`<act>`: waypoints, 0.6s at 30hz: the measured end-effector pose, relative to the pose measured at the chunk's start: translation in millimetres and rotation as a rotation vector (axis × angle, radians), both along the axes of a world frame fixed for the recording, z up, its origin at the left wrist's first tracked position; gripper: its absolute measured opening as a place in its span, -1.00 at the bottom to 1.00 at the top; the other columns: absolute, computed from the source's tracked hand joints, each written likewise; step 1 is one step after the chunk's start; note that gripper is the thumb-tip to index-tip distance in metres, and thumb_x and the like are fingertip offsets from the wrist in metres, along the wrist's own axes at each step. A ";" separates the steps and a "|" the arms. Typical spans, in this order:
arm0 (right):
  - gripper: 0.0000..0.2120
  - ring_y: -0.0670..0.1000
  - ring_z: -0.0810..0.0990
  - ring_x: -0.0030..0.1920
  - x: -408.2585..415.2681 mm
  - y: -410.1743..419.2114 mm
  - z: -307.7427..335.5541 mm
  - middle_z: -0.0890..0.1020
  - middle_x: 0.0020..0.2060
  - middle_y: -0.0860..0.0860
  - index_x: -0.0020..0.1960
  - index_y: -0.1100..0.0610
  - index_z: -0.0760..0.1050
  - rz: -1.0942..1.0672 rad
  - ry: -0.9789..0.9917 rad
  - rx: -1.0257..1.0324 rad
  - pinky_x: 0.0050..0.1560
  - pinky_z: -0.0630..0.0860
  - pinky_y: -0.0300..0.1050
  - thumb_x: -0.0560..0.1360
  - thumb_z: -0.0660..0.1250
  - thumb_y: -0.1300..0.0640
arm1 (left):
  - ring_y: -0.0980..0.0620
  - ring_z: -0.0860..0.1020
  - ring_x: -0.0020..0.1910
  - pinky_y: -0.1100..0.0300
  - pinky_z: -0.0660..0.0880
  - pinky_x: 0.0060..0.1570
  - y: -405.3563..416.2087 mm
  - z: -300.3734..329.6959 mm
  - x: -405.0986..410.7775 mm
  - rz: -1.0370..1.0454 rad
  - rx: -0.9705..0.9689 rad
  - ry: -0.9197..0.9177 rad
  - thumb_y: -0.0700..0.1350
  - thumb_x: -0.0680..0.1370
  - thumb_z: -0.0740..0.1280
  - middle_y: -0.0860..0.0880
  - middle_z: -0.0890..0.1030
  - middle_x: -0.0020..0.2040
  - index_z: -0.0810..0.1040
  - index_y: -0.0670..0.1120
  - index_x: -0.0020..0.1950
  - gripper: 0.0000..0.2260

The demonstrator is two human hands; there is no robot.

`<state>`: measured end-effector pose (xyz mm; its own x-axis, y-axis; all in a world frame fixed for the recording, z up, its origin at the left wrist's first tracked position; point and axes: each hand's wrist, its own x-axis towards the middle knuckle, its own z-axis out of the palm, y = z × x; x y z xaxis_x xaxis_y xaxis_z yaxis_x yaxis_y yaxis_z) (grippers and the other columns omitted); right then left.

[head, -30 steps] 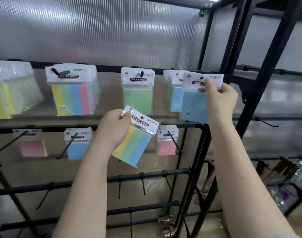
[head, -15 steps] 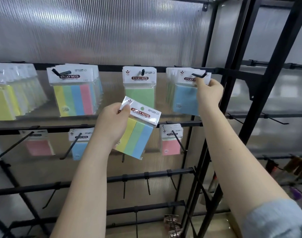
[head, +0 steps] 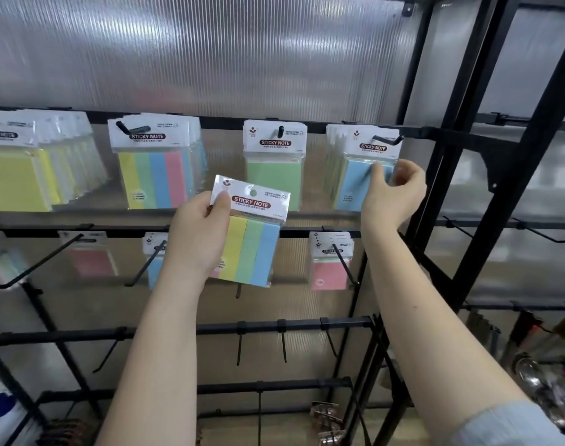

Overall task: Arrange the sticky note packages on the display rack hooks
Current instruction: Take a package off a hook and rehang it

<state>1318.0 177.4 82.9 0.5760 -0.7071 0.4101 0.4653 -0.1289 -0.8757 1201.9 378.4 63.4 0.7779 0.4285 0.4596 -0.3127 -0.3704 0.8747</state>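
My left hand [head: 197,233] grips a yellow, green and blue striped sticky note package [head: 252,239] by its header's left edge, in front of the rack's middle. A blue package [head: 355,188] hangs on the top row's rightmost hook [head: 385,140], at the front of a stack. My right hand [head: 393,194] pinches its right side, thumb on the front and fingers curled behind the edge. On the same top rail [head: 223,119] hang a striped stack [head: 155,175], a green package [head: 274,175] and a yellow stack [head: 14,178].
The second row holds a pink package [head: 329,272], a blue one [head: 154,268] partly behind my left wrist, and another pink one [head: 91,262]. Bare hooks [head: 239,346] hang from the lower rails. A black upright frame [head: 487,156] stands right of my right hand.
The blue package went from my right hand's grasp in the air onto the top right hook. That hand slid down from the header to the pad. My left hand rose slightly with the striped package.
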 end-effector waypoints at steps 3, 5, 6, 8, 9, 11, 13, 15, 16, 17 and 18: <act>-0.76 -0.12 0.46 -0.01 -15.7 14.4 -15.1 0.50 0.03 0.01 0.13 0.15 0.48 0.012 -0.013 0.029 -0.02 0.36 -0.43 0.48 0.37 0.15 | 0.05 0.46 -0.28 0.22 0.34 -0.26 10.6 -0.3 -2.4 0.008 -0.005 -0.021 -0.04 0.63 0.17 -0.02 0.56 -0.24 0.53 -0.29 -0.13 -0.66; -0.82 -0.13 0.47 -0.01 -26.0 27.2 -26.1 0.51 0.02 -0.01 0.09 0.12 0.48 0.062 -0.008 0.046 0.00 0.37 -0.42 0.50 0.36 0.15 | 0.03 0.46 -0.28 0.21 0.35 -0.25 19.5 0.8 -3.4 0.011 -0.024 -0.058 -0.04 0.62 0.18 -0.04 0.58 -0.25 0.53 -0.30 -0.15 -0.65; -0.86 -0.13 0.49 -0.04 -30.9 34.4 -31.9 0.54 0.00 -0.01 0.06 0.11 0.49 0.089 0.004 0.052 0.00 0.38 -0.43 0.50 0.35 0.16 | 0.02 0.45 -0.28 0.19 0.34 -0.25 24.4 1.6 -4.3 0.013 -0.032 -0.080 -0.03 0.62 0.18 -0.09 0.57 -0.23 0.52 -0.33 -0.12 -0.64; -0.93 -0.15 0.52 -0.12 -39.7 50.3 -42.7 0.58 -0.08 -0.03 -0.01 0.11 0.52 0.144 0.034 0.068 -0.04 0.41 -0.45 0.51 0.35 0.16 | 0.04 0.41 -0.32 0.21 0.31 -0.32 33.7 4.4 -5.9 0.032 -0.033 -0.113 -0.02 0.62 0.19 -0.12 0.52 -0.26 0.49 -0.35 -0.10 -0.63; -0.96 -0.15 0.53 -0.14 -43.9 58.6 -48.2 0.60 -0.14 -0.06 -0.05 0.11 0.53 0.172 0.047 0.072 -0.05 0.43 -0.43 0.51 0.35 0.15 | 0.06 0.40 -0.35 0.24 0.31 -0.38 38.7 6.5 -7.0 0.035 -0.032 -0.128 -0.03 0.62 0.19 -0.08 0.52 -0.28 0.49 -0.33 -0.13 -0.64; -0.96 -0.17 0.55 -0.18 -51.6 74.8 -58.8 0.60 -0.22 -0.13 -0.11 0.09 0.54 0.226 0.066 0.066 -0.14 0.44 -0.48 0.51 0.34 0.14 | 0.08 0.43 -0.36 0.26 0.35 -0.36 50.5 9.9 -9.3 0.017 -0.039 -0.167 -0.03 0.62 0.19 -0.03 0.55 -0.30 0.52 -0.24 -0.18 -0.68; -0.91 -0.26 0.54 -0.26 -57.2 91.2 -69.1 0.59 -0.28 -0.15 -0.15 0.09 0.55 0.280 0.095 0.039 -0.26 0.39 -0.54 0.52 0.34 0.13 | 0.04 0.45 -0.30 0.13 0.39 -0.26 64.2 12.7 -12.0 0.006 -0.038 -0.198 0.00 0.61 0.19 -0.17 0.57 -0.25 0.51 -0.23 -0.14 -0.68; -0.84 -0.30 0.51 -0.35 -62.2 107.3 -78.1 0.59 -0.34 -0.15 -0.23 0.05 0.54 0.336 0.131 0.018 -0.30 0.38 -0.50 0.53 0.33 0.13 | 0.02 0.50 -0.28 0.03 0.47 -0.25 77.7 16.1 -15.3 0.010 -0.035 -0.220 0.04 0.59 0.21 -0.18 0.62 -0.18 0.53 -0.17 -0.12 -0.70; -0.82 -0.29 0.49 -0.37 -64.8 115.1 -81.4 0.58 -0.36 -0.16 -0.26 0.03 0.53 0.364 0.147 0.010 -0.31 0.38 -0.47 0.53 0.32 0.13 | 0.07 0.52 -0.29 0.07 0.50 -0.26 84.2 18.9 -16.4 0.012 -0.035 -0.248 0.05 0.58 0.24 -0.06 0.65 -0.23 0.55 -0.10 -0.16 -0.74; -0.80 -0.27 0.49 -0.37 -67.5 122.3 -84.5 0.58 -0.38 -0.15 -0.27 0.02 0.53 0.389 0.162 -0.006 -0.30 0.39 -0.44 0.53 0.32 0.13 | 0.18 0.51 -0.35 0.19 0.48 -0.30 90.2 22.2 -16.9 0.017 -0.034 -0.281 0.04 0.57 0.26 0.08 0.64 -0.31 0.55 -0.02 -0.22 -0.77; -0.81 -0.23 0.50 -0.34 -70.7 129.1 -87.7 0.59 -0.38 -0.14 -0.27 0.02 0.54 0.411 0.178 -0.029 -0.29 0.41 -0.41 0.53 0.32 0.12 | 0.27 0.45 -0.41 0.34 0.41 -0.38 95.9 26.1 -17.4 0.026 -0.029 -0.311 0.02 0.56 0.29 0.19 0.59 -0.39 0.53 0.02 -0.26 -0.79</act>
<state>1247.3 306.6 -4.8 0.8700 -0.3945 0.2958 0.3257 0.0095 -0.9454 1184.5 474.3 89.5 0.5906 0.4628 0.6611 -0.5574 -0.3584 0.7489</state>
